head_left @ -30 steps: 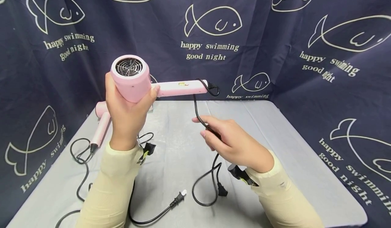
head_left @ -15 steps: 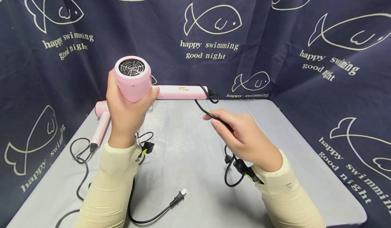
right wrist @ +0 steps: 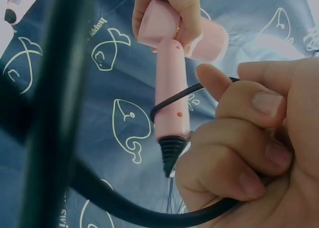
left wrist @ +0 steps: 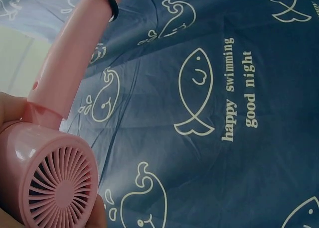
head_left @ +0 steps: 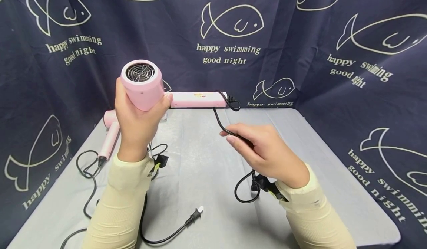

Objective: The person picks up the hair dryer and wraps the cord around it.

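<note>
My left hand [head_left: 136,134] grips a pink hair dryer [head_left: 144,93] by its barrel, above the far left part of the table. The grille faces up and back, and the handle points right. In the left wrist view the slatted front outlet [left wrist: 64,193] shows. The dryer's black cord [head_left: 218,120] wraps once around the handle's end. Lower on the right, my right hand [head_left: 267,150] holds this cord, fingers curled round it, as the right wrist view shows. A loop of cord hangs below that hand, its plug [head_left: 256,185] partly hidden beside the wrist camera.
A second pink hair dryer [head_left: 111,137] lies at the table's left edge, its black cord [head_left: 94,189] trailing toward the front. Another plug [head_left: 197,215] rests near the front middle of the grey table [head_left: 207,182]. Dark blue fish-print curtains [head_left: 233,74] surround the table.
My right hand has moved right with the cord, drawing the slack toward itself. The hanging loop and plug have risen and shifted right. My left hand keeps its hold on the hair dryer, almost still.
</note>
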Motion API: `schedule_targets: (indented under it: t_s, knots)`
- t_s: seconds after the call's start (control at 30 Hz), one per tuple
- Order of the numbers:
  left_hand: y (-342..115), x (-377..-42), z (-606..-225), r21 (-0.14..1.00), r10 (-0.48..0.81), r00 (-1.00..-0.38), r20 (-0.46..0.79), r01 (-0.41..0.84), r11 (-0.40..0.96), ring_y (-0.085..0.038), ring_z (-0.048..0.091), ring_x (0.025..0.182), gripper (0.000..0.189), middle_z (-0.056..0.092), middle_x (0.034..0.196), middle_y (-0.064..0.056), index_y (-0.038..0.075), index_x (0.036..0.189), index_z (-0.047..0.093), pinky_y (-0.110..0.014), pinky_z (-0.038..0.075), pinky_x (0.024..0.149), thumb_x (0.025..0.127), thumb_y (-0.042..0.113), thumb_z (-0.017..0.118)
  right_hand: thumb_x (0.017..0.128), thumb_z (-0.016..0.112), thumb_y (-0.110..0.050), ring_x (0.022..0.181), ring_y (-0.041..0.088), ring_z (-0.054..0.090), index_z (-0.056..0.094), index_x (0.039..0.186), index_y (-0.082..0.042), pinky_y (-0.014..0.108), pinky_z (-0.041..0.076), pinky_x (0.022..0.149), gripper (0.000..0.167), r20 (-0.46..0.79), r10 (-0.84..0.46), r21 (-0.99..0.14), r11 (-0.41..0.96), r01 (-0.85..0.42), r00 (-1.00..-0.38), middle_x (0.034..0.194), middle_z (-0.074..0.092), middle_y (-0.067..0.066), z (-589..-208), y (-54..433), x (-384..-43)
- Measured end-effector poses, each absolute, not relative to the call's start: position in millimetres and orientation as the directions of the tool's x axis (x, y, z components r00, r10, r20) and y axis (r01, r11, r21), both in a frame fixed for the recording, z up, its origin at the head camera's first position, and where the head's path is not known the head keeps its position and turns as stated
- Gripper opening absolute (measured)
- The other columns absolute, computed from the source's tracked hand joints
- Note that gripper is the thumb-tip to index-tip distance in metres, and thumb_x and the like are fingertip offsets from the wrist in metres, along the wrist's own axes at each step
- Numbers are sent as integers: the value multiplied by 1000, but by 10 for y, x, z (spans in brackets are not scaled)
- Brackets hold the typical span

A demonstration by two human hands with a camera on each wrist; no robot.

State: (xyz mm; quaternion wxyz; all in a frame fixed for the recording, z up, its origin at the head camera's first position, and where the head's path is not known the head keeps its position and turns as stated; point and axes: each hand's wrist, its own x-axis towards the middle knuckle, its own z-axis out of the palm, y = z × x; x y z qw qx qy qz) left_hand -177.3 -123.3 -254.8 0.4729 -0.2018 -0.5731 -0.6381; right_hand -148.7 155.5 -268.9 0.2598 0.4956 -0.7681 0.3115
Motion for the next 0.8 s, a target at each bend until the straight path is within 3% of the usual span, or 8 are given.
schedule_targets:
  t_s: [0.13,0.23,0.37,0.47,0.5,0.63,0.73,0.8]
  knots:
    - [-1244,-1759,-2538,533,-372,-479,795,844,54,-26,60,105,63,65,113,2,3,127,60,-35,50,97,69,-5,82,101,61,-6,55,-5,35,75,116,-18,13,36,53,24,694,-604,-234,325,-916,-391,68,45,-15,-2717,1563,-1508]
    - [-1253,-1736,-2519,550,-388,-515,765,835,-24,-26,60,102,63,65,112,-5,4,127,61,-34,50,95,69,-5,82,104,58,-11,55,-3,34,75,117,-20,15,38,55,23,669,-589,-264,382,-886,-453,68,44,-15,-2747,1567,-1563]
    - [-1262,-1699,-2507,570,-385,-563,731,815,-107,-26,60,96,59,63,106,-9,3,125,61,-32,51,89,70,-6,81,107,56,-18,59,1,37,75,119,-20,19,41,60,23,645,-532,-305,480,-823,-549,81,64,-16,-2802,1559,-1679]
    - [-1271,-1690,-2515,580,-359,-585,727,803,-133,-25,60,91,57,63,102,-10,3,125,62,-32,51,85,71,-7,81,107,56,-20,59,3,37,76,119,-18,21,40,60,23,654,-476,-332,519,-788,-589,84,69,-14,-2851,1552,-1764]
    - [-1273,-1694,-2521,588,-348,-594,725,797,-138,-25,60,90,57,63,102,-10,3,124,62,-32,51,84,72,-7,81,107,57,-19,61,3,40,76,119,-17,22,41,61,23,662,-457,-339,525,-781,-594,88,72,-13,-2866,1550,-1792]
    - [-1295,-1750,-2570,636,-290,-650,702,756,-156,-25,62,86,56,65,99,-10,4,124,63,-33,53,80,73,-7,83,105,60,-18,59,8,40,76,106,-16,24,37,57,17,703,-364,-361,557,-748,-611,68,56,-7,-2926,1546,-1893]
    - [-1325,-1819,-2629,695,-252,-695,673,711,-105,-26,63,89,59,67,100,-10,9,126,63,-33,54,81,72,-2,85,100,60,-9,61,11,44,76,106,-13,24,37,56,18,715,-287,-410,566,-715,-637,69,56,-3,-2973,1539,-1964]
    - [-1345,-1859,-2666,735,-224,-724,652,676,-46,-27,62,93,61,66,104,-8,12,128,63,-33,53,82,73,3,88,95,59,-2,66,12,52,76,110,-11,22,41,59,25,733,-244,-442,539,-717,-635,79,67,1,-2997,1531,-2002]
